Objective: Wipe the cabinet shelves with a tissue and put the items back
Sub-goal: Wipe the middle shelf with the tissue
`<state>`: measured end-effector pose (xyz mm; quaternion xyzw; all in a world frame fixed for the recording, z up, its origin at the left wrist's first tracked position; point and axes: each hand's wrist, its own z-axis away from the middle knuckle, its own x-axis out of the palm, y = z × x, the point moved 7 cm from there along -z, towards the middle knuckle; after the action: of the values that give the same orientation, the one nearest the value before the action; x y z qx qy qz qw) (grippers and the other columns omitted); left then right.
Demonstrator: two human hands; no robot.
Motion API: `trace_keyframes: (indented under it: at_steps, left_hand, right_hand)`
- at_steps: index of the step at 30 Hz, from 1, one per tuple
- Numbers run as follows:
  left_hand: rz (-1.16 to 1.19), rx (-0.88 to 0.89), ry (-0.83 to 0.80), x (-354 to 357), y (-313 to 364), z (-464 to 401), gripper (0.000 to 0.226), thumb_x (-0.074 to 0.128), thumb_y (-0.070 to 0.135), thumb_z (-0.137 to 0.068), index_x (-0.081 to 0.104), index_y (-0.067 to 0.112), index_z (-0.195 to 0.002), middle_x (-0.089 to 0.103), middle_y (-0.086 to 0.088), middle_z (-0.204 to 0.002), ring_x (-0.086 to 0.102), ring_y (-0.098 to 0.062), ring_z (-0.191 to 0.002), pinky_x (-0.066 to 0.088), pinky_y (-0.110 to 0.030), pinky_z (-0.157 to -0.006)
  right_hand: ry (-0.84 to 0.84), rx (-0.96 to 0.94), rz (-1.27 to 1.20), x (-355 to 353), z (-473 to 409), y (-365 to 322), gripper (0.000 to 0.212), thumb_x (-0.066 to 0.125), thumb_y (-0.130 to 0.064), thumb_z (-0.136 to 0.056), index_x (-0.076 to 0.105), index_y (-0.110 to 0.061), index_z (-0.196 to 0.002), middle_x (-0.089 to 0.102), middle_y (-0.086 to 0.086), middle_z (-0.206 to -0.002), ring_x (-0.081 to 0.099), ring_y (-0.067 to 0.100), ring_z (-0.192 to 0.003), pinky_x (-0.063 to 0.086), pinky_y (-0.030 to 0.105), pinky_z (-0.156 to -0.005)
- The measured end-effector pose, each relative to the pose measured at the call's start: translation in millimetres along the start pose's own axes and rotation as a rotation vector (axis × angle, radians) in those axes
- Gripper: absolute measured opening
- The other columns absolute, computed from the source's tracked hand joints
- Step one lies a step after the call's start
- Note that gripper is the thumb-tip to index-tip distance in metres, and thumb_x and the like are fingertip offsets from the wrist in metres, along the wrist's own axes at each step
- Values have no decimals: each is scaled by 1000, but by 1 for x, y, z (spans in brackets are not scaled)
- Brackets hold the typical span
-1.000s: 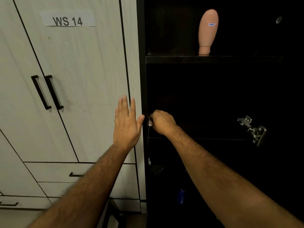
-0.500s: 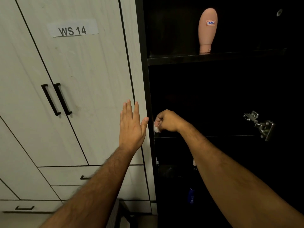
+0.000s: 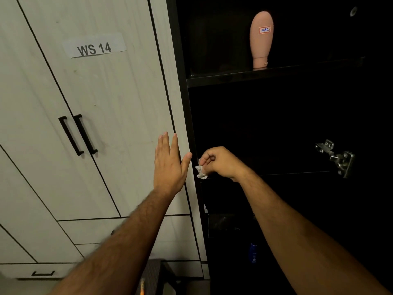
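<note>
A pale wood-grain cupboard front fills the left half of the view, with a paper label reading "WS 14" stuck high on one door and two black handles standing side by side lower down; drawer fronts lie below the doors, one with a small black pull at the near left; to the right stands the open cabinet, black inside and so dark that most of its depth cannot be made out; its upper shelf runs across the far right, and a lower shelf edge shows as a thin pale line at hand height; a metal hinge is fixed to the right side of the opening; on the upper shelf a pink bottle stands upside down on its cap, with a small red-edged sticker near its top; far down in the dark lower part, a small blue bottle is just visible; the left hand lies flat against the cupboard front beside the cabinet's black edge, fingers straight and together, thumb spread, holding nothing; the right hand is curled into a loose fist at the left end of the lower shelf, pinching a crumpled white tissue that sticks out below the fingers, right at the shelf's front left corner.
</note>
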<state>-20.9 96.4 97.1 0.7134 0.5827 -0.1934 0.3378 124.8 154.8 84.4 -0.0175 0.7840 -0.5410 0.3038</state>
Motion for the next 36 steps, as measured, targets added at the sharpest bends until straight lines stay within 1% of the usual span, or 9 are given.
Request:
trace_keyframes:
  at_steps: [6, 10, 13, 19, 23, 28, 30, 33, 36]
  left_hand:
    - [-32, -9, 1, -4, -1, -1, 73, 23, 60, -96, 12, 16, -153, 6, -9, -162, -3, -20, -149, 5, -37, -120]
    - [-53, -14, 7, -10, -4, -6, 74, 28, 60, -96, 11, 17, -153, 7, -8, -161, -2, -20, -149, 4, -36, -120]
    - [-61, -12, 13, -14, -5, -9, 74, 28, 61, -95, 12, 17, -153, 8, -9, -161, -1, -21, -149, 7, -39, -120]
    - [-37, -28, 28, -22, -2, -16, 75, 25, 63, -95, 12, 18, -153, 9, -8, -161, -1, -20, -149, 7, -39, -121]
    - [-7, -43, 40, -26, 3, -25, 73, 27, 61, -96, 14, 17, -153, 10, -9, -161, 0, -20, -149, 9, -41, -121]
    - [38, -37, 67, -32, 9, -30, 75, 24, 62, -94, 14, 16, -153, 10, -9, -161, 0, -20, -149, 8, -39, -121]
    - [46, -35, 69, -34, 10, -31, 78, 21, 65, -93, 14, 16, -153, 10, -9, -161, 1, -20, -149, 7, -39, -121]
    - [59, -41, 73, -35, 8, -33, 78, 22, 65, -93, 15, 15, -153, 12, -9, -161, 2, -21, -149, 10, -41, -121]
    - [67, -61, 64, -31, 4, -33, 76, 24, 63, -94, 14, 17, -153, 12, -8, -161, 3, -20, -149, 11, -42, -121]
  right_hand:
    - [346, 8, -82, -10, -29, -3, 23, 61, 7, -87, 67, -10, -102, 63, -5, -89, 62, 10, -87, 54, 22, -78]
    - [354, 118, 41, 7, -29, 18, 13, 58, 2, -90, 66, -5, -98, 63, 4, -96, 60, 15, -90, 44, 16, -65]
    - [315, 194, 38, 6, -31, 23, 13, 56, 1, -90, 69, -2, -93, 67, 8, -98, 63, 20, -94, 47, 21, -70]
    - [531, 153, -202, -20, -37, -14, 18, 57, 3, -91, 71, -6, -95, 68, 3, -88, 62, 6, -71, 40, 5, -44]
    - [638, 43, -510, -47, -49, -64, 16, 66, 5, -85, 70, -4, -97, 68, 1, -83, 66, 9, -75, 53, 15, -64]
    - [779, 151, -1021, -51, -56, -92, 27, 49, 8, -91, 53, -14, -75, 55, -1, -75, 54, 9, -63, 47, 16, -56]
    - [740, 141, -994, -46, -57, -93, 25, 47, 8, -91, 56, -12, -79, 57, 1, -78, 58, 11, -69, 52, 20, -64]
    - [614, 71, -929, -44, -59, -92, 23, 53, 7, -89, 66, -12, -91, 68, 8, -94, 66, 22, -95, 54, 35, -92]
    - [481, -72, -866, -48, -54, -91, 19, 62, 4, -87, 69, -11, -95, 71, 8, -97, 67, 25, -102, 51, 36, -98]
